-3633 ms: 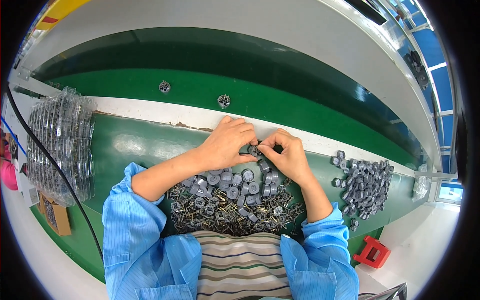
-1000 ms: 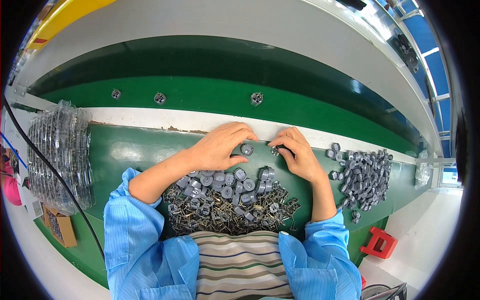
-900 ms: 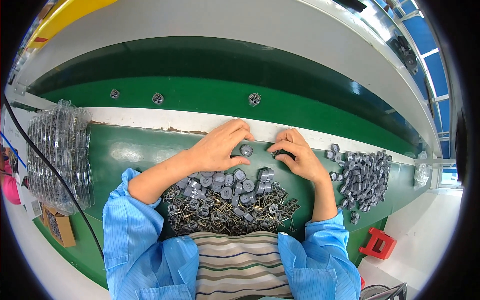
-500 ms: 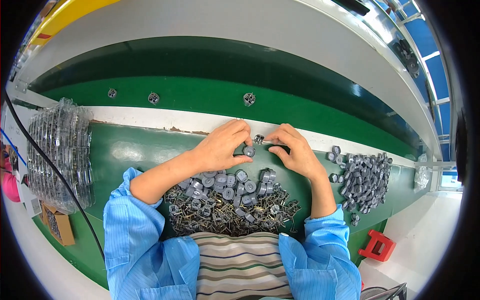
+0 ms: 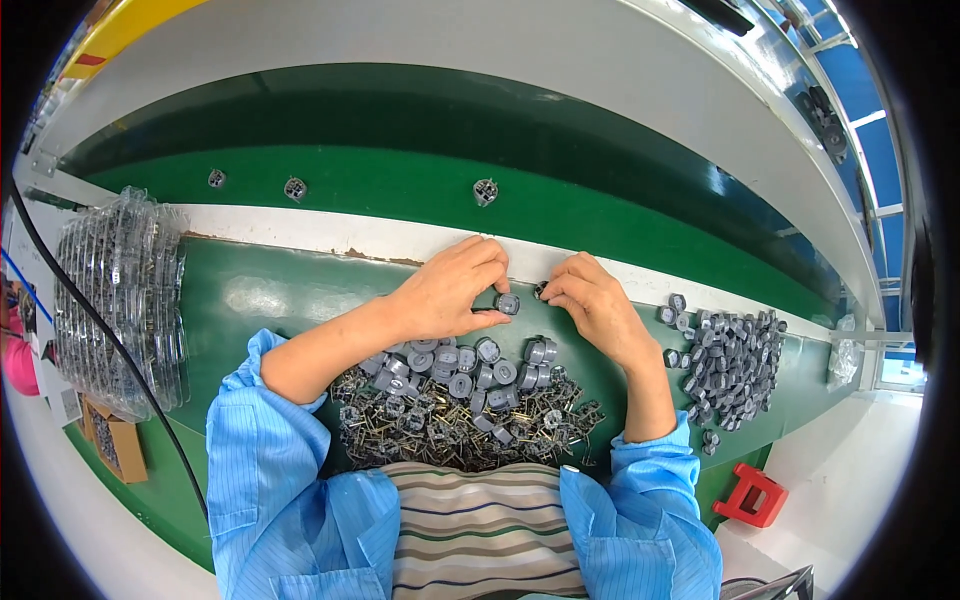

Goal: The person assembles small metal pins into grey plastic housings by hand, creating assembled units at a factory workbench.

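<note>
My left hand pinches a grey plastic cap between thumb and fingertips, over the green worktable. A short gap to the right, my right hand is closed on a small dark metal part, mostly covered by the fingers. Close below the hands lies a cluster of loose grey caps. Against it, nearest my body, is a heap of small metal parts with brassy prongs.
A larger pile of grey caps lies on the right. Stacked clear plastic trays stand at the left. Beyond a white ledge, small round pieces rest on a green belt. A red stool is at lower right.
My right hand has closed its fingers around the small metal part and drawn it slightly right and nearer. The left hand keeps the cap. Pieces on the belt appear slightly further left.
</note>
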The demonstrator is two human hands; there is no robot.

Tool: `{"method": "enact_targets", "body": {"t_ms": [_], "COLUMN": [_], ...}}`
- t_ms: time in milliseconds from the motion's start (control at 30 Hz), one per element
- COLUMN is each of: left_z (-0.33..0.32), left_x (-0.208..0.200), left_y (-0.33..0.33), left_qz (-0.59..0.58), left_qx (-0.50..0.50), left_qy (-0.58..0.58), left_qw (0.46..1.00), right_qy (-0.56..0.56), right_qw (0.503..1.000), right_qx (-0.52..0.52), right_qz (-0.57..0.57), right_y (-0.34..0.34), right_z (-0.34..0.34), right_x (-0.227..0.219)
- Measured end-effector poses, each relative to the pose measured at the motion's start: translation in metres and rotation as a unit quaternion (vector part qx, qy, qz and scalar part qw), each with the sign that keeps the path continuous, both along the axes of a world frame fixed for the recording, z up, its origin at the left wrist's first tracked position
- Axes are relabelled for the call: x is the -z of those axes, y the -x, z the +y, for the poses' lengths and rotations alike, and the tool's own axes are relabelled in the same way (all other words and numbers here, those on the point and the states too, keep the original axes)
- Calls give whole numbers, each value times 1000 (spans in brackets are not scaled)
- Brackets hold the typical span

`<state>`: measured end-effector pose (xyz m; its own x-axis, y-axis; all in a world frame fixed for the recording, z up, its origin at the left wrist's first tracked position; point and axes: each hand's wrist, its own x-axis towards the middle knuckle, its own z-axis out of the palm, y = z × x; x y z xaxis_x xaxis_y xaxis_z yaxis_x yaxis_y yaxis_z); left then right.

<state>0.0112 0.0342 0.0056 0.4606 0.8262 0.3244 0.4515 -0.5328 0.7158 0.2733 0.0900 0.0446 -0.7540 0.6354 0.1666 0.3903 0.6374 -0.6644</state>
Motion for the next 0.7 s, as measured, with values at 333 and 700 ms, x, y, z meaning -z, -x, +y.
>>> {"method": "enact_targets", "body": {"t_ms": [333,700], "left_z": [9,20], "left_x": [1,3], "left_y": [12,33], "left_qz": [-146,-285], "left_qx": [-17,-62], "left_qy": [151,253], "left_qw": [977,922], "right_qy": [-58,-75], "right_qw": [997,994], "right_qx": [4,-76], "right_qz": [40,-18], "right_y": [18,65], "right_z": [-25,-36], "right_x": [-12,-5]}}
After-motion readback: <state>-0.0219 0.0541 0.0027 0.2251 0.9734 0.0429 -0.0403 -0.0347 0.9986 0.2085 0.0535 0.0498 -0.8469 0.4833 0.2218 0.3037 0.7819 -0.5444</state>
